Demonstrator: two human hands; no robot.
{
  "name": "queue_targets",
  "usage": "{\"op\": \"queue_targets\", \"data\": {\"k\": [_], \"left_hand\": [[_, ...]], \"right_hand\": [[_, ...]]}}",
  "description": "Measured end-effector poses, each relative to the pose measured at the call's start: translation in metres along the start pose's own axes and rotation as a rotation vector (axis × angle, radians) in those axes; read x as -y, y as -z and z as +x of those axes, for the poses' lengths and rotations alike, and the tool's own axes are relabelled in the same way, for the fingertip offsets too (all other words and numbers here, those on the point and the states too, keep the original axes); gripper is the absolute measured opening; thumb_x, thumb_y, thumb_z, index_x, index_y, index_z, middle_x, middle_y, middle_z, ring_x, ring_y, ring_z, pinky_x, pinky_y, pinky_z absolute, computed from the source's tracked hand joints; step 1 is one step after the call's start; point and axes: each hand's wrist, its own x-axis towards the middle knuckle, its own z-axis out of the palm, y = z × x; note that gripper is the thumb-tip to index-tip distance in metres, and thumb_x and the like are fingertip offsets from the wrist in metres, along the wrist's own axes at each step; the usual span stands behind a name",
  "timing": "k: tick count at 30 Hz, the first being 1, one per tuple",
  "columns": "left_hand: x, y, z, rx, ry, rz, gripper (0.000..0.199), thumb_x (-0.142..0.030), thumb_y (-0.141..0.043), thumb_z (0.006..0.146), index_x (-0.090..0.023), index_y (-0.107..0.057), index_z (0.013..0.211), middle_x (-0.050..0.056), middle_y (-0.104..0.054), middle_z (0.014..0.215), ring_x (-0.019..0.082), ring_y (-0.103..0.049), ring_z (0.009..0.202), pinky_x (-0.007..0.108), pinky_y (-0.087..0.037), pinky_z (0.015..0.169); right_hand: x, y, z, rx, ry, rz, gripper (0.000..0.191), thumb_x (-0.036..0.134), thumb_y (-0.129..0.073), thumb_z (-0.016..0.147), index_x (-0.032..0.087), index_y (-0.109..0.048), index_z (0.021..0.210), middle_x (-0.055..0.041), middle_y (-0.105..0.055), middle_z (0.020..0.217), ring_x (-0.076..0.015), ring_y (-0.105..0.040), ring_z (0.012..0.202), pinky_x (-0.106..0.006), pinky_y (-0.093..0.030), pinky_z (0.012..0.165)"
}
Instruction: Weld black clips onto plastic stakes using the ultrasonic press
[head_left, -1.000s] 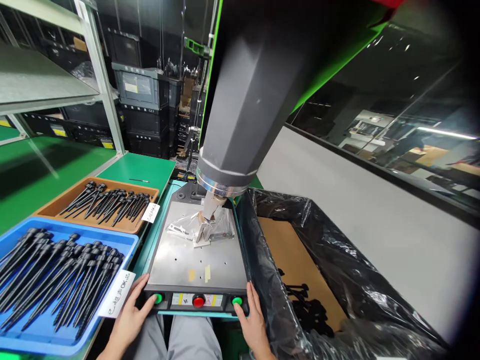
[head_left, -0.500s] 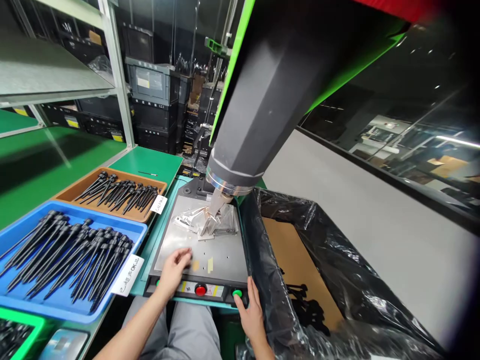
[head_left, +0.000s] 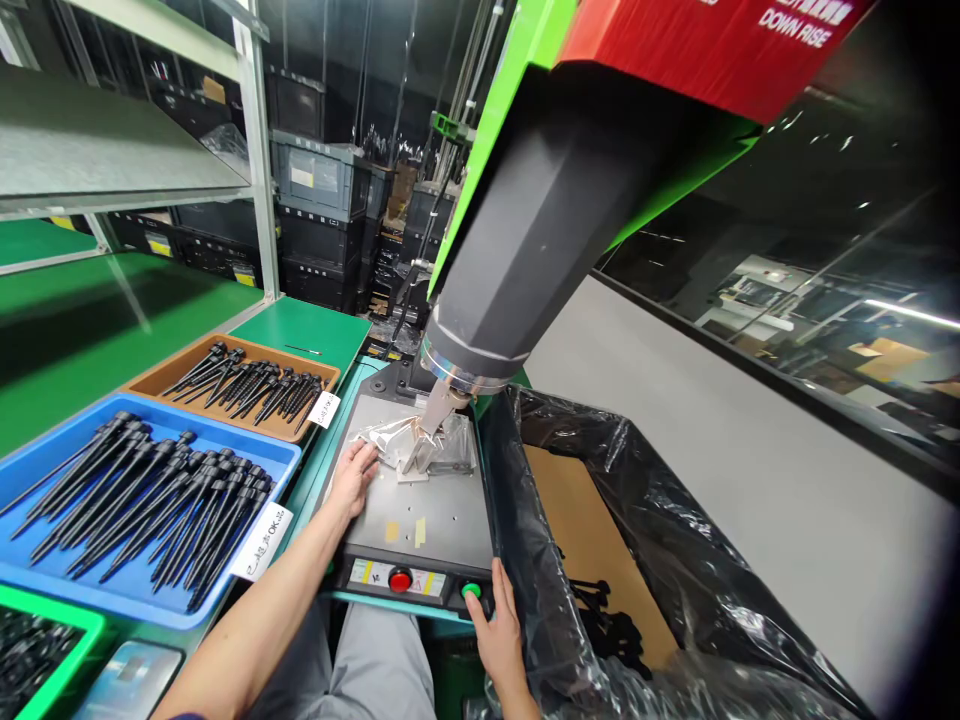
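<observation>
Over at ten o'clock, a white metal shelving frame (head_left: 259, 160) stands beside a flat green worktop (head_left: 304, 330); stacked grey and black plastic crates (head_left: 319, 180) rise at eleven. At two, a dark glass window (head_left: 787, 230) tops a plain pale-grey wall panel (head_left: 720, 400) (reflections glinting across it, bright light strip (head_left: 911, 313) included).

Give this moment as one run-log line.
Left hand: beside clear plastic film on silver metal plate; right hand: thumb at round green button; round red button: untouched; blue plastic tray: black rods
</observation>
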Motion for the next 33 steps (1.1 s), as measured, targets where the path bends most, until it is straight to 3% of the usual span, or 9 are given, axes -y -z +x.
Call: {"op": "queue_targets", "data": {"k": [5,9,14,17,19,23,26,28,33], "left_hand": [[-0.007,0.003,0.008,0.019,0.052,-0.08,0.02,-0.025,-0.072,0.08,-0.018,-0.063,0.096,0.007,-0.069,0.094,0.013,-0.067,0.082,0.025,-0.054,0.075],[-0.009,0.008,-0.002,0.04,0.092,-0.107,0.015,-0.014,-0.07,0.079,-0.015,-0.063,0.093,0.002,-0.064,0.075,0.012,-0.066,0.07,0.023,-0.055,0.066],[-0.018,0.019,-0.021,0.073,0.061,-0.229,0.013,-0.006,-0.064,0.08,-0.016,-0.063,0.089,-0.002,-0.058,0.067,0.007,-0.058,0.056,0.025,-0.057,0.067],[-0.032,0.023,-0.028,0.117,0.023,-0.314,0.025,-0.002,-0.059,0.079,-0.016,-0.065,0.1,-0.003,-0.055,0.065,0.006,-0.052,0.05,0.021,-0.056,0.06],[-0.041,0.023,-0.033,0.17,0.022,-0.327,0.036,-0.002,-0.056,0.079,-0.018,-0.064,0.111,-0.003,-0.052,0.065,0.006,-0.052,0.051,0.016,-0.053,0.053],[-0.049,0.015,-0.043,0.297,0.046,-0.326,0.049,-0.005,-0.057,0.079,-0.025,-0.059,0.124,-0.004,-0.047,0.067,0.006,-0.051,0.054,0.013,-0.05,0.05],[-0.05,0.004,-0.052,0.313,0.037,-0.308,0.054,-0.008,-0.06,0.078,-0.029,-0.056,0.128,-0.004,-0.046,0.069,0.005,-0.049,0.055,0.012,-0.049,0.051],[-0.051,-0.003,-0.058,0.316,0.011,-0.265,0.058,-0.009,-0.062,0.077,-0.031,-0.053,0.13,-0.004,-0.046,0.07,0.005,-0.049,0.056,0.012,-0.048,0.051],[-0.063,-0.021,-0.07,0.341,-0.121,-0.057,0.075,-0.014,-0.071,0.072,-0.035,-0.043,0.139,-0.005,-0.05,0.073,0.006,-0.048,0.054,0.015,-0.044,0.049]], "right_hand": [[0.002,0.0,0.0,-0.007,-0.019,0.025,0.072,0.054,-0.053,0.088,0.018,-0.036,0.149,-0.0135,-0.037,0.151,-0.0337,-0.036,0.139,-0.052,-0.034,0.111],[0.002,0.002,0.002,0.004,-0.058,0.073,0.072,0.054,-0.056,0.087,0.019,-0.039,0.147,-0.0128,-0.038,0.151,-0.0335,-0.035,0.139,-0.051,-0.034,0.112],[0.016,0.01,0.013,-0.125,-0.148,0.175,0.062,0.059,-0.057,0.083,0.016,-0.059,0.129,-0.0174,-0.057,0.133,-0.0343,-0.055,0.122,-0.047,-0.05,0.097],[0.047,0.012,0.025,-0.295,-0.094,0.182,0.05,0.056,-0.056,0.086,0.016,-0.066,0.114,-0.0173,-0.063,0.122,-0.0318,-0.06,0.112,-0.047,-0.049,0.097],[0.074,0.006,0.035,-0.296,-0.027,0.226,0.044,0.052,-0.056,0.088,0.016,-0.068,0.11,-0.0166,-0.065,0.116,-0.0298,-0.062,0.108,-0.046,-0.048,0.098],[0.129,-0.027,0.061,0.055,-0.025,0.488,0.044,0.05,-0.056,0.089,0.015,-0.066,0.114,-0.0133,-0.071,0.101,-0.0251,-0.069,0.093,-0.037,-0.056,0.084],[0.164,-0.054,0.09,0.168,0.022,0.584,0.049,0.05,-0.055,0.088,0.014,-0.063,0.12,-0.0074,-0.071,0.09,-0.0207,-0.068,0.078,-0.032,-0.056,0.072],[0.183,-0.065,0.113,0.128,0.085,0.559,0.048,0.046,-0.053,0.09,0.014,-0.061,0.125,-0.0042,-0.069,0.083,-0.0181,-0.065,0.071,-0.031,-0.054,0.069],[0.215,-0.069,0.16,-0.22,0.165,0.383,0.048,0.041,-0.048,0.091,0.012,-0.059,0.127,-0.0033,-0.057,0.078,-0.0186,-0.058,0.07,-0.033,-0.05,0.073]]}}
